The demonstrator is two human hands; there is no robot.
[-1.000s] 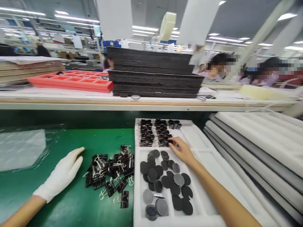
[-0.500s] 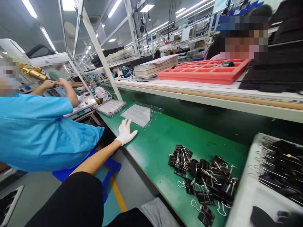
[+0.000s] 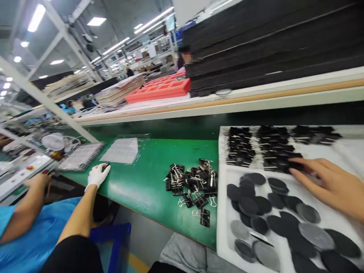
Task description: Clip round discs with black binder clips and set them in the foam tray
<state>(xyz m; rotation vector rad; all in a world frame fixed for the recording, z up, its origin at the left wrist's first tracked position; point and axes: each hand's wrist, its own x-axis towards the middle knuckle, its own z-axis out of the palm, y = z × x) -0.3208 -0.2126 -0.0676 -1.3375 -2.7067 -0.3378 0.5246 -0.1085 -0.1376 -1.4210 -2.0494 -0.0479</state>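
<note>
My right hand (image 3: 330, 185) lies with its fingers stretched out over a white foam tray (image 3: 224, 235). Its fingertips touch the rows of black binder clips (image 3: 256, 146) in the tray's far compartment. Several black and grey discs (image 3: 264, 212) fill the near compartment, just below that hand. My left hand (image 3: 97, 175), in a white glove, rests far to the left at the edge of the green mat (image 3: 148, 178). Its fingers are drawn together around a small dark thing I cannot identify. A loose pile of binder clips (image 3: 193, 182) lies on the mat between my hands.
A clear plastic tray holding a white sheet (image 3: 122, 149) and another clear tray (image 3: 81, 155) lie beyond my left hand. A person in a blue shirt (image 3: 25, 231) works at the lower left. The shelf above carries a red tray (image 3: 159, 89) and stacked black foam (image 3: 270, 41).
The view has swung back right, so the foam tray and my right hand show again. My left hand has drawn its fingers together near the clear trays.
</note>
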